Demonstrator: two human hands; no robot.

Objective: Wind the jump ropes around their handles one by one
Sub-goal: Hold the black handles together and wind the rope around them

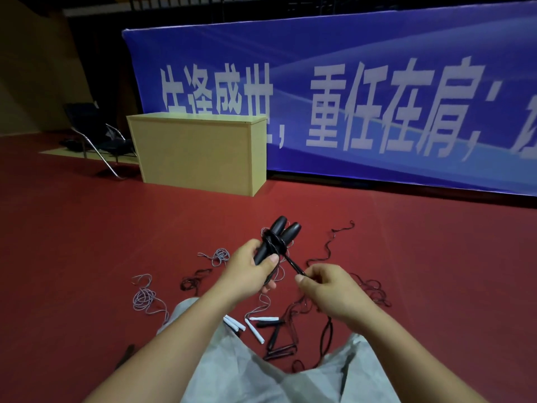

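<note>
Black jump-rope handles [277, 241], two held side by side and pointing up and away, sit in the left hand [250, 270], whose fingers and thumb curl round their lower ends above the red floor [87, 228]. Several turns of black rope [292, 263] already wrap the pair near the middle. The right hand [327, 289], just to the right and slightly nearer, pinches a taut stretch of that rope between thumb and fingertips, its other fingers curled. The rest of the cord trails off in loose kinks on the floor to the right. Near the person's knees lie white handles [255, 330] and more black handles [274, 338], with pale ropes [145, 298] in loose coils to the left. Farther off stand a pale wooden box [200, 152], a blue banner [363, 97] and a folding chair [96, 135].
</note>
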